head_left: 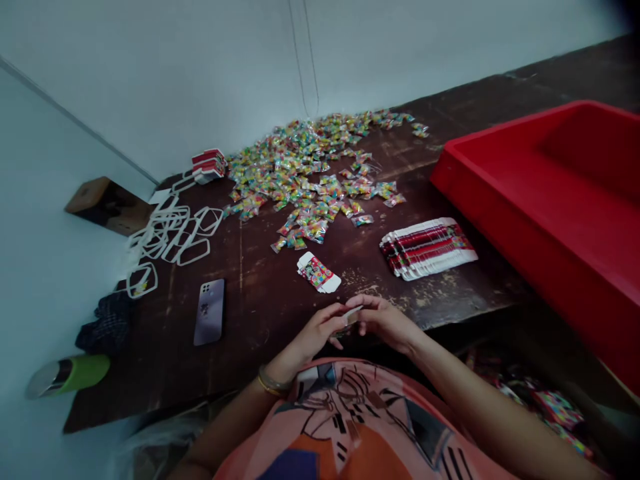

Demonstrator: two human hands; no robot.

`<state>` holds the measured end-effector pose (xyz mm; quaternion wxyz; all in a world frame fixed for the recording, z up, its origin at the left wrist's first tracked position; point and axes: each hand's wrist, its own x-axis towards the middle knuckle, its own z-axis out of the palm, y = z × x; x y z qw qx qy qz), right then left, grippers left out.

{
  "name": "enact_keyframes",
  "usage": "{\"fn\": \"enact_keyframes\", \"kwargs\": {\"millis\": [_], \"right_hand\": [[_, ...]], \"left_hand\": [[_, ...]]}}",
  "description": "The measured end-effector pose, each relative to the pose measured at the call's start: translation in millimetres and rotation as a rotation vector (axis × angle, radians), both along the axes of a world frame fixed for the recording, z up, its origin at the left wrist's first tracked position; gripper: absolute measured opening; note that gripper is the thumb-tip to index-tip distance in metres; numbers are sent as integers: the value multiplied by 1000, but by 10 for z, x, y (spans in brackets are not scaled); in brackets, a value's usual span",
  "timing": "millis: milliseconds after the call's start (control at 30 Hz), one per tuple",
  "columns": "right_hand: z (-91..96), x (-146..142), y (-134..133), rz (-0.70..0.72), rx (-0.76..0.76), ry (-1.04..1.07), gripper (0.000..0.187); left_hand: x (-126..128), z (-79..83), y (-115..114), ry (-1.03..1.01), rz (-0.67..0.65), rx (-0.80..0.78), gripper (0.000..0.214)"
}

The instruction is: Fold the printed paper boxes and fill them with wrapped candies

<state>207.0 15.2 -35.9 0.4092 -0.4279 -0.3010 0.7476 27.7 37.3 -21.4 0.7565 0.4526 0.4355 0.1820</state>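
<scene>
My left hand (pixel 315 333) and my right hand (pixel 385 320) meet at the near edge of the dark wooden table (pixel 260 313). Both pinch a small flat card piece (pixel 352 315) between their fingertips. Just beyond the hands lies a folded small box (pixel 318 272) with a colourful print. A fanned stack of flat red-and-white box blanks (pixel 427 248) lies to the right of it. A big heap of small colourful sachets (pixel 310 177) spreads over the far part of the table.
A large red tray (pixel 555 213) stands at the right. A purple phone (pixel 209 311) lies face down at the left, beside white card offcut rings (pixel 173 233). A short stack of red boxes (pixel 209 165), a dark cloth (pixel 107 323) and a green bottle (pixel 70 375) are further left.
</scene>
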Motion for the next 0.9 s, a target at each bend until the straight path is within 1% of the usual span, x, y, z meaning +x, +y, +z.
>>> {"fn": "enact_keyframes", "kwargs": {"millis": [67, 133, 167, 200, 267, 400, 433, 467, 500, 600, 633, 700, 767, 800, 833, 900], "right_hand": [[140, 35, 35, 43, 272, -243, 13], [274, 73, 58, 100, 549, -454, 19], [324, 91, 69, 133, 638, -515, 22], [358, 108, 84, 167, 684, -544, 25], [377, 139, 127, 199, 675, -526, 26], [316, 178, 218, 228, 488, -382, 28], [303, 178, 221, 230, 470, -370, 28], [293, 171, 210, 228, 489, -383, 27], [284, 156, 187, 219, 542, -423, 26], [239, 66, 82, 179, 765, -608, 29], [215, 36, 53, 168, 803, -653, 31], [172, 31, 16, 131, 779, -678, 31], [161, 170, -29, 88, 686, -668, 28], [172, 312, -82, 70, 634, -679, 27], [189, 500, -170, 68, 582, -706, 26], [217, 972, -466, 77, 476, -805, 24]], "left_hand": [[20, 18, 37, 34, 22, 20, 35], [42, 26, 61, 42, 61, 1, 39], [53, 29, 67, 35, 74, -9, 41], [61, 34, 69, 23, 75, -15, 42], [66, 48, 66, -15, 59, -18, 43], [-8, 70, 37, -170, 1, -53, 43], [-42, 67, 25, -198, -12, -65, 44], [-75, 59, 11, -211, -12, -77, 44], [-106, 47, -5, -210, 0, -96, 45], [-138, -3, -66, -180, 64, -200, 46], [-120, -17, -87, -170, 76, -238, 48], [-48, -35, -121, -158, 62, -282, 50], [35, -35, -127, -142, 7, -255, 51], [61, -30, -112, -120, -28, -202, 50], [67, -27, -84, -89, -57, -127, 48], [6, -28, 6, -12, -60, 42, 44]]}}
